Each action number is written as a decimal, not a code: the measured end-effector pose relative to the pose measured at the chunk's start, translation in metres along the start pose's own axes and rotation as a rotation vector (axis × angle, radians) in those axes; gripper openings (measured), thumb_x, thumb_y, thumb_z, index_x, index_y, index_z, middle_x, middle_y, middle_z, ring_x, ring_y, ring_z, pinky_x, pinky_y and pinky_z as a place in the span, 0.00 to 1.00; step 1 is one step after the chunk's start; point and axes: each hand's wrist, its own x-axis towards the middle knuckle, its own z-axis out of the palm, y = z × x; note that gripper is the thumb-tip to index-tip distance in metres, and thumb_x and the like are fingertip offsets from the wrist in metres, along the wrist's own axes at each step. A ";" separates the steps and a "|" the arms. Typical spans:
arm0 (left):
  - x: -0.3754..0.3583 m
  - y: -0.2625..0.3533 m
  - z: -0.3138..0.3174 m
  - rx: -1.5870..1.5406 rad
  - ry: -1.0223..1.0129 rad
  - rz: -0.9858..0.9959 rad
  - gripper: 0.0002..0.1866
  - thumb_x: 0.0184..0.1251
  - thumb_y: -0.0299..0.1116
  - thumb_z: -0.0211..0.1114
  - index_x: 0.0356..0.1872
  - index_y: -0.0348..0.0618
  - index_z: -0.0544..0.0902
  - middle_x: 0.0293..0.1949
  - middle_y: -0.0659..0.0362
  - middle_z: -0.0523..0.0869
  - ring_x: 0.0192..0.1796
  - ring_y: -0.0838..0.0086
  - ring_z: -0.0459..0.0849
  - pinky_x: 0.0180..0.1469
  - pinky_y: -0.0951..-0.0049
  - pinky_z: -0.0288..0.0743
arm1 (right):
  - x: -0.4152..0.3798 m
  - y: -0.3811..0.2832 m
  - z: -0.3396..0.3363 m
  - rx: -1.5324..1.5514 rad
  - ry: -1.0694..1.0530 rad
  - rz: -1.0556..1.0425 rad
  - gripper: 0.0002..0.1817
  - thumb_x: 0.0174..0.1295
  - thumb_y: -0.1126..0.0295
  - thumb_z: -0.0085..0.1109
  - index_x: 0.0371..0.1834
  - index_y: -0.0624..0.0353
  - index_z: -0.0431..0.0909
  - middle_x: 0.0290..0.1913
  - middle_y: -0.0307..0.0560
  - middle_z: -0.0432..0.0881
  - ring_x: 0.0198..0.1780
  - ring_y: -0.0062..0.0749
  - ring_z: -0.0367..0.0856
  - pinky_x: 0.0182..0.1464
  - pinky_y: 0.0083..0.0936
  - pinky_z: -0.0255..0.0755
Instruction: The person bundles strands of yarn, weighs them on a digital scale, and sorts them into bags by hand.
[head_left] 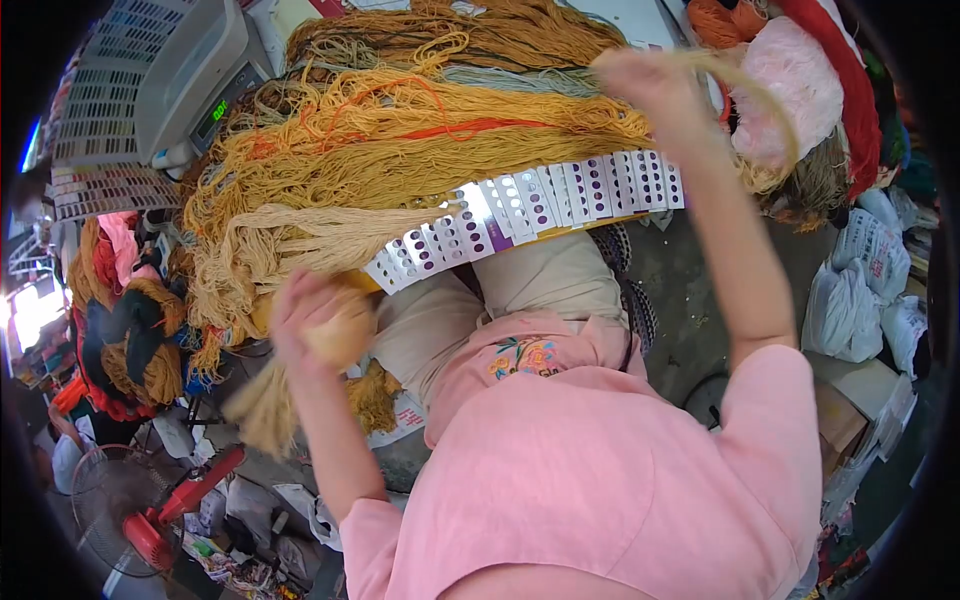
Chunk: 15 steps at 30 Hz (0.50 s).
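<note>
My left hand (303, 318) is closed round a pale yellow hank of yarn (338, 335); its rounded part bulges beside my fingers, and a blurred loose tail hangs below the wrist. My right hand (645, 85) is raised over the right end of the yarn piles, smeared by motion. From it a pale yellow strand of yarn (765, 100) swings out to the right in a curve. Between my hands lie golden yarn hanks (400, 160) and a beige yarn hank (300, 245). Along the front edge runs a row of white cards with punched holes (540, 200).
A digital scale (215, 110) and a white plastic basket (95, 120) stand at the back left. Pink yarn (790, 80) is heaped at the right. Dark and brown hanks (135, 330) hang at left, above a red fan (150, 535). Plastic bags (850, 310) sit at right.
</note>
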 end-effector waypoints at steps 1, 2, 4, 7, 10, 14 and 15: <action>0.018 -0.018 0.017 0.050 -0.018 -0.095 0.06 0.55 0.27 0.50 0.33 0.36 0.70 0.24 0.60 0.75 0.17 0.82 0.68 0.21 0.85 0.65 | -0.008 0.033 0.027 0.074 -0.063 0.041 0.08 0.47 0.71 0.56 0.30 0.63 0.76 0.29 0.39 0.77 0.30 0.19 0.72 0.35 0.17 0.66; 0.033 -0.039 0.035 0.099 -0.035 -0.189 0.06 0.55 0.27 0.51 0.33 0.36 0.70 0.24 0.60 0.75 0.17 0.83 0.68 0.21 0.85 0.63 | -0.018 0.043 0.048 -0.031 -0.118 0.102 0.08 0.47 0.68 0.55 0.26 0.62 0.76 0.26 0.41 0.76 0.30 0.21 0.73 0.33 0.18 0.66; 0.057 -0.079 0.061 0.683 0.126 -0.111 0.06 0.55 0.28 0.51 0.32 0.37 0.70 0.24 0.61 0.75 0.19 0.83 0.69 0.22 0.84 0.65 | -0.038 0.064 0.080 -0.196 -0.054 0.064 0.06 0.45 0.69 0.55 0.21 0.61 0.75 0.22 0.45 0.74 0.27 0.30 0.72 0.31 0.23 0.65; 0.079 -0.127 0.042 0.807 0.236 -0.252 0.05 0.56 0.30 0.52 0.29 0.40 0.73 0.23 0.62 0.75 0.23 0.80 0.73 0.23 0.82 0.68 | -0.059 0.083 0.103 -0.355 0.054 -0.160 0.04 0.41 0.72 0.55 0.20 0.61 0.72 0.20 0.43 0.70 0.25 0.33 0.69 0.27 0.26 0.61; 0.092 -0.142 0.040 0.872 0.259 -0.255 0.05 0.53 0.32 0.56 0.25 0.42 0.73 0.18 0.65 0.73 0.19 0.82 0.70 0.21 0.83 0.65 | -0.072 0.081 0.106 -0.479 0.019 -0.185 0.06 0.36 0.72 0.55 0.21 0.58 0.72 0.23 0.44 0.69 0.29 0.38 0.68 0.30 0.31 0.59; 0.084 -0.128 0.042 1.277 0.183 -0.207 0.06 0.53 0.30 0.55 0.21 0.42 0.72 0.15 0.67 0.69 0.16 0.83 0.65 0.18 0.84 0.58 | -0.068 0.078 0.102 -0.428 0.070 -0.213 0.08 0.34 0.73 0.54 0.22 0.59 0.72 0.26 0.44 0.69 0.33 0.38 0.67 0.34 0.30 0.59; 0.081 -0.121 0.036 1.267 0.146 -0.219 0.05 0.55 0.29 0.53 0.24 0.40 0.73 0.15 0.67 0.69 0.16 0.84 0.65 0.18 0.85 0.60 | -0.068 0.076 0.101 -0.468 0.061 -0.258 0.10 0.34 0.73 0.55 0.24 0.61 0.71 0.26 0.45 0.69 0.32 0.38 0.67 0.34 0.28 0.60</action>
